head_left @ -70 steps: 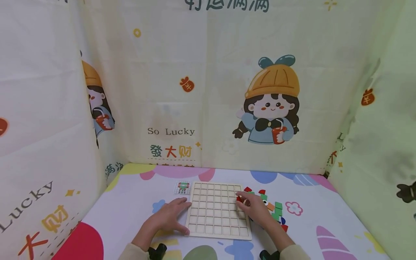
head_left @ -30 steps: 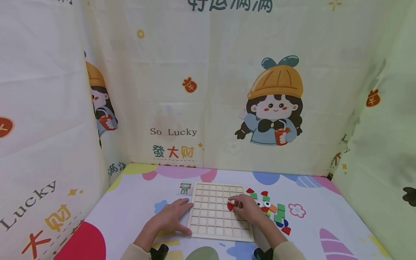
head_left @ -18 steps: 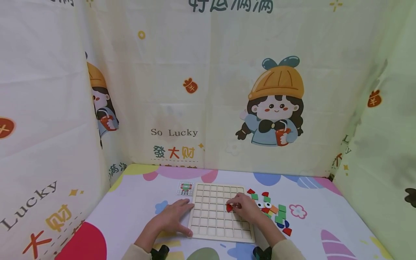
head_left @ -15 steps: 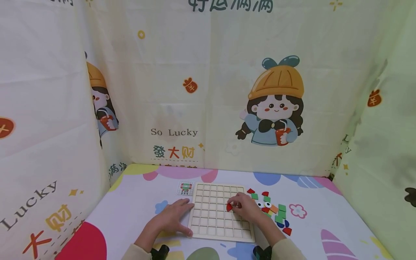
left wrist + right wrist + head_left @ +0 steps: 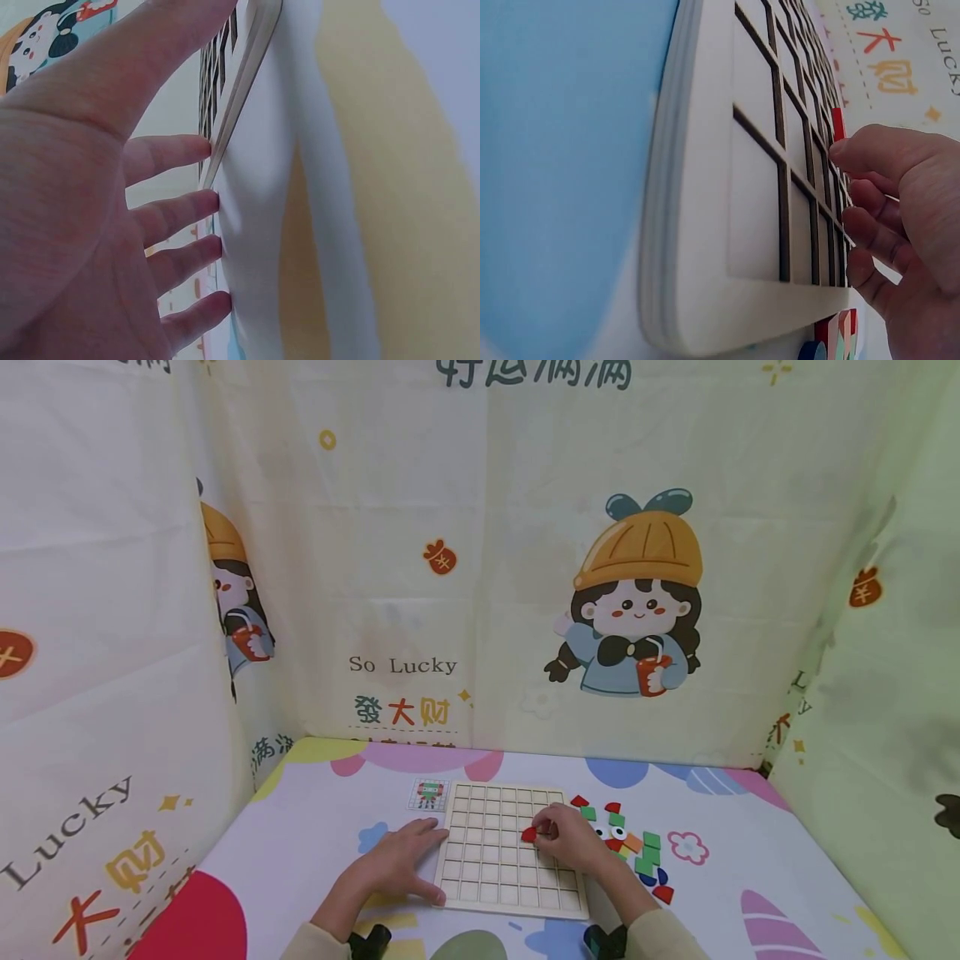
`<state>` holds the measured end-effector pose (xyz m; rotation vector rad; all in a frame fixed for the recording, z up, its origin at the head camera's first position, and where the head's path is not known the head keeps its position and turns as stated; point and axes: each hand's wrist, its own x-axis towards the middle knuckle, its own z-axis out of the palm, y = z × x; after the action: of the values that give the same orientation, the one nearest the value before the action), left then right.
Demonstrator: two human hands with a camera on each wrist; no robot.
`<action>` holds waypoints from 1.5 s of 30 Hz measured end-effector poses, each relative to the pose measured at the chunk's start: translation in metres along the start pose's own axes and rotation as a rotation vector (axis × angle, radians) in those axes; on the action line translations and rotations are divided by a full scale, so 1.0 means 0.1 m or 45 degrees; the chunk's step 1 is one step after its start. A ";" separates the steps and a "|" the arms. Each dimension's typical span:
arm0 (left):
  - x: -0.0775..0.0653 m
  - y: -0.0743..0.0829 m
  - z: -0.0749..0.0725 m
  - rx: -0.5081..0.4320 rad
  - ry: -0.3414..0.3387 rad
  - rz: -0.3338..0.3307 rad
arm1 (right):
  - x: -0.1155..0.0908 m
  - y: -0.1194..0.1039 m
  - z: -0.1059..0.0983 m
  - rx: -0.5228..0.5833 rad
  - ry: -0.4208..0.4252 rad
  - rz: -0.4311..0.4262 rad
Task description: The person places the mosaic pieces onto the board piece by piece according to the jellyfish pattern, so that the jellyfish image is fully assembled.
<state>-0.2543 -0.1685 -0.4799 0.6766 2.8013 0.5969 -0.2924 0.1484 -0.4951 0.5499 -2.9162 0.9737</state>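
A wooden grid board [image 5: 480, 887] lies on the table with its square cells facing up. My right hand [image 5: 573, 837] is above the board's right half, pinching a red quarter-circle tile [image 5: 528, 835] between thumb and fingers. In the right wrist view that red tile [image 5: 838, 124] shows edge-on past the thumb tip, close over the cells; whether it touches them I cannot tell. My left hand [image 5: 401, 858] rests spread at the board's left edge, thumb near the front corner. In the left wrist view its fingers [image 5: 176, 214] reach out straight, the foremost one against the board's side.
Right of the board lies a loose group of tiles: green squares [image 5: 651, 841], red pieces [image 5: 663, 894], an orange square [image 5: 633, 842], blue pieces [image 5: 647, 879] and round eye pieces [image 5: 618, 832]. A small pattern card [image 5: 429, 795] sits at the board's far left corner. Printed cloth walls surround the table.
My right hand has carried the red tile leftward from the board's right edge over the cells. Within the last half second the tile has turned in the fingers. My left hand stays at the board.
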 end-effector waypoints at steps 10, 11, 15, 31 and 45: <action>-0.01 0.00 0.01 0.016 0.003 0.009 | 0.11 -0.09 0.08 -0.019 -0.002 0.037; -0.01 0.00 0.01 0.016 0.003 0.008 | 0.12 -0.10 0.08 -0.007 -0.005 0.043; 0.00 0.00 0.01 0.020 0.000 0.012 | 0.19 -0.13 0.11 0.044 -0.027 0.079; 0.02 0.00 -0.05 0.020 0.000 0.009 | 0.45 -0.25 0.20 0.056 0.002 0.022; 0.02 -0.03 -0.03 0.023 -0.009 0.025 | 0.56 -0.34 0.27 0.140 -0.011 0.002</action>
<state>-0.2575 -0.1710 -0.4786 0.7088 2.8002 0.5718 -0.3313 0.0887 -0.4902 0.5573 -2.8848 1.1399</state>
